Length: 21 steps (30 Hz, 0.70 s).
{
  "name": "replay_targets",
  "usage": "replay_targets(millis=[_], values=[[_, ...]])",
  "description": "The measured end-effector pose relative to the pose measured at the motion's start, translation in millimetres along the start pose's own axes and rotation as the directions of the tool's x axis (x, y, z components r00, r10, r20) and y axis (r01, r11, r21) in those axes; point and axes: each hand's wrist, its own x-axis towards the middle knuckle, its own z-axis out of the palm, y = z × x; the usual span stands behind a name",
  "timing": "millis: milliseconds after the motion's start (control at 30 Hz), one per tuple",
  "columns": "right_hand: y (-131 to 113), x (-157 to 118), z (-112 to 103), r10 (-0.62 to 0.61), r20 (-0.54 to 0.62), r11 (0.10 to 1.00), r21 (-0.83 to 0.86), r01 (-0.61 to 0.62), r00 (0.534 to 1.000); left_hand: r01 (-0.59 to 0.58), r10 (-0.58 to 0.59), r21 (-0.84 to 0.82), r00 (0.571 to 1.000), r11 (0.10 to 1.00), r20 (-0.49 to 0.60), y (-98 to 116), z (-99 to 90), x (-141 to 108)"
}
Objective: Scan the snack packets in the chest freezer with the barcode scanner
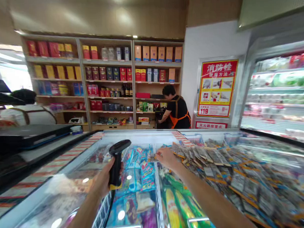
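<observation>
My left hand (pixel 112 172) is wrapped round the handle of a black barcode scanner (pixel 115 168), held upright over the freezer with its head to the upper right. From its yellow-edged base a dark cable (pixel 109 208) runs down. My right hand (pixel 166 157) is at the far middle of the freezer's top, its fingers closed on the edge of a small packet (pixel 152 157) that is partly hidden. Just right of it spreads a large heap of small flat packets (pixel 244 182), greyish with orange and blue edges. What is printed on them is too blurred to read.
Under the glass lie blue ice-cream packs (pixel 147 174) and yellow-green corn-shaped packs (pixel 171 206) in white wire baskets (pixel 158 200). Black counter equipment (pixel 35 133) stands left. Beyond are shelves of boxes (pixel 108 74), a person in an orange apron (pixel 179 109), and another person (pixel 27 110) at left.
</observation>
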Motion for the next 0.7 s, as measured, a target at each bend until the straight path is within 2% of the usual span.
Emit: replay_targets(millis=[133, 233, 400, 500, 600, 700], values=[[-12, 30, 8, 0.071, 0.073, 0.997, -0.022, -0.07, 0.995, -0.045, 0.046, -0.065, 0.999, 0.997, 0.019, 7, 0.3, -12], [-12, 46, 10, 0.104, 0.157, 0.995, -0.015, -0.103, 0.982, -0.09, 0.09, -0.031, 0.996, 0.995, -0.018, 11, -1.8, -12], [-7, 55, 12, 0.089, 0.169, 0.984, 0.136, -0.113, 0.982, -0.136, 0.141, 0.053, 0.984, 0.989, -0.11, 11, -8.4, 0], [-1, 56, 15, 0.109, 0.101, 0.945, 0.299, -0.135, 0.989, -0.127, 0.128, 0.013, 0.984, 0.992, -0.128, 11, -7.9, 4], [9, 55, 17, 0.174, -0.067, 0.849, 0.515, -0.116, 0.982, -0.157, 0.15, -0.062, 0.983, 0.986, -0.109, 18, 0.8, 4], [15, 53, 21, 0.329, -0.274, 0.684, 0.729, -0.028, 0.904, -0.172, 0.174, -0.115, 0.985, 0.978, 0.009, 29, 16.5, 1]])
